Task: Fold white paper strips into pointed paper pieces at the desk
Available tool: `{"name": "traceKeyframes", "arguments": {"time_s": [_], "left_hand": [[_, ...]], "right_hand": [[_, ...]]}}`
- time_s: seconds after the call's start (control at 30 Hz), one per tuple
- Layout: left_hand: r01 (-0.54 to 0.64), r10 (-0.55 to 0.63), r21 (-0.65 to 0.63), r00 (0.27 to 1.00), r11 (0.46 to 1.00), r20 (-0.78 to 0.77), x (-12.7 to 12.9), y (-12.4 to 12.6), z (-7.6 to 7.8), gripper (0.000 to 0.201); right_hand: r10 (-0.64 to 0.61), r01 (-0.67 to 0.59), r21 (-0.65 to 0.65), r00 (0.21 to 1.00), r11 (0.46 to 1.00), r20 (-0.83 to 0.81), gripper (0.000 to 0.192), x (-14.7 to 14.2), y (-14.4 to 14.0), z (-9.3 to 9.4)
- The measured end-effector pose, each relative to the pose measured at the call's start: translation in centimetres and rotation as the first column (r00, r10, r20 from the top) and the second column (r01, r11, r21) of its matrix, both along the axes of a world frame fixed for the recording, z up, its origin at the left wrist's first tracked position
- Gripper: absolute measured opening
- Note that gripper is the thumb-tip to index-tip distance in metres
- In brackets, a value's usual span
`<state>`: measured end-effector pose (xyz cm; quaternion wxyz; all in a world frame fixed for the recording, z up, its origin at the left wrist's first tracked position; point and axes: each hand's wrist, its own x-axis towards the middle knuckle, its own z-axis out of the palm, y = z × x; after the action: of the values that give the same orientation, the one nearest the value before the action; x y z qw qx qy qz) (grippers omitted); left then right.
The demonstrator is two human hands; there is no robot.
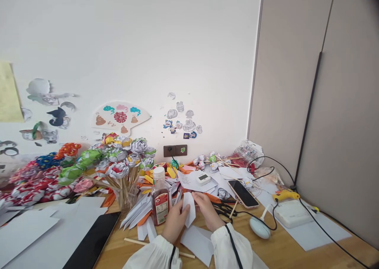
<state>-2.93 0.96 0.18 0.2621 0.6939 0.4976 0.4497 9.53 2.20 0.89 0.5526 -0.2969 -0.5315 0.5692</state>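
Observation:
Between my hands is a folded piece of white paper, held upright above the table's front part. My left hand grips its left edge, thumb on the near face. At its upper right edge, the fingers of my right hand pinch the same paper. Just below lies another white paper sheet. A clear bottle with a red label stands beside my left hand. Black-handled scissors lie right of my right hand, partly hidden.
Paper flowers on sticks stand in a clear container at left. A black tablet-like slab lies front left. To the right are a phone, a white mouse, a yellow glue gun and a black cable. A small white timer sits behind.

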Motion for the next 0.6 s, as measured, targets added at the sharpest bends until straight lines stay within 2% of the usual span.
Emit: {"name": "traceKeyframes", "arguments": {"time_s": [0.37,0.6], "left_hand": [[0.001,-0.001,-0.011,1.0,1.0,0.009,0.2,0.0,0.1,0.03],[-0.048,0.048,0.006,0.999,0.999,0.008,0.2,-0.1,0.3,0.029]], "right_hand": [[-0.043,0.04,0.041,0.996,0.998,0.073,0.021,0.1,0.6,-0.6],[-0.139,0.109,0.18,0.977,0.978,0.164,0.016,0.0,1.6,-1.4]]}}
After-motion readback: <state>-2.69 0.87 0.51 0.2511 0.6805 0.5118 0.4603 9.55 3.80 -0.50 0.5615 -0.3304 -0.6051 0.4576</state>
